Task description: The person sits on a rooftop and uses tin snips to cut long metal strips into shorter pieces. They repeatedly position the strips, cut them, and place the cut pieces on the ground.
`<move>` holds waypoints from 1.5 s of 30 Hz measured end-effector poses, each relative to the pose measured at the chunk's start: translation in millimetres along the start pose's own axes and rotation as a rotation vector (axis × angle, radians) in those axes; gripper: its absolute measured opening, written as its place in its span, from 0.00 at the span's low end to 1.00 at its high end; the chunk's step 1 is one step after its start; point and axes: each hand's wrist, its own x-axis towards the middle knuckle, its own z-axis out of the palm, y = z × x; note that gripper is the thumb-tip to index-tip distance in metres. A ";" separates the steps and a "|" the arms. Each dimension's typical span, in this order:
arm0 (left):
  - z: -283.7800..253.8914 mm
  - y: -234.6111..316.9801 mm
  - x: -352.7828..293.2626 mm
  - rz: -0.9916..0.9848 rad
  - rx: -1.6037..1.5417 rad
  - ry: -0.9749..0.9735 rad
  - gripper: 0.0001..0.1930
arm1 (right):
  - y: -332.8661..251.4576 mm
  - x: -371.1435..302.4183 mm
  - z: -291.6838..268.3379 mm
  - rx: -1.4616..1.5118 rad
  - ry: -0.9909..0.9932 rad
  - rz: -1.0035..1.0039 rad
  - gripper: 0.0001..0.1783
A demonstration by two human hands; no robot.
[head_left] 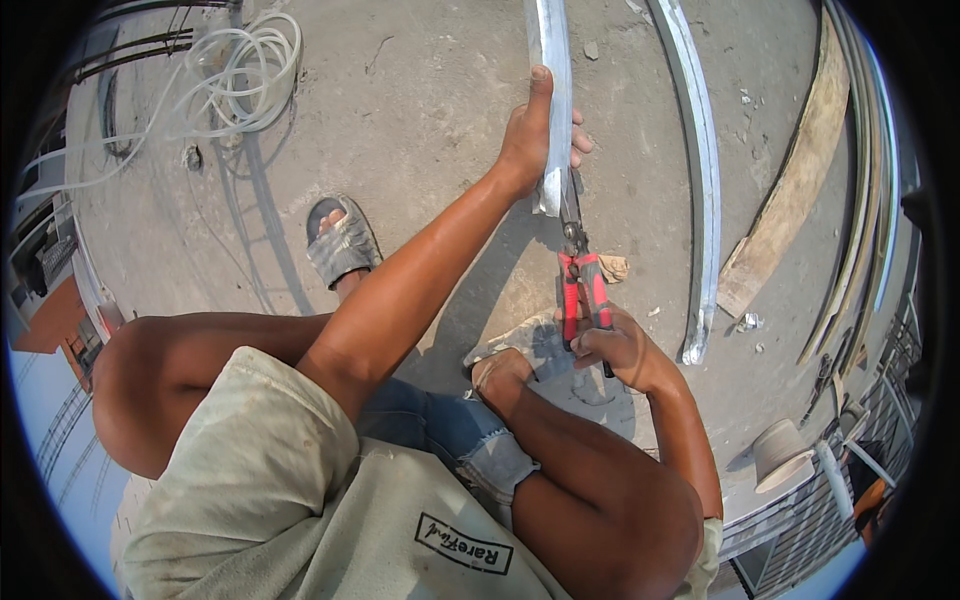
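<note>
My left hand (527, 140) is wrapped round a long silvery metal channel (552, 60), with the thumb on its near face and the fingertips showing on the far side. The channel's lower end (548, 200) looks bent or cut. In my right hand (625, 350) are tin snips (572, 238) with red and black handles, my fingers closed round the grips. The handles lie close together. Their blades point up to the channel's lower end and meet its right edge; the channel partly hides them, so I cannot tell how far they reach in.
Another metal channel (703, 180) lies on the concrete floor to the right. Beyond it are a wooden plank (790, 190) and several long strips (868, 200). A coiled clear hose (240, 80) lies at upper left. A pale bucket (780, 455) stands near the railing (800, 530).
</note>
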 end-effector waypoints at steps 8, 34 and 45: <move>-2.8 -1.4 -6.4 -0.069 -0.126 -0.018 0.50 | -59.7 -20.5 -37.5 -0.266 -0.132 0.076 0.31; 113.3 -11.1 37.2 -0.121 -0.278 0.173 0.53 | 5.7 6.6 18.9 -0.537 0.713 -0.123 0.62; 49.2 3.2 20.5 -0.029 -0.304 -0.134 0.51 | -17.0 -44.5 -33.2 0.087 0.070 -0.169 0.39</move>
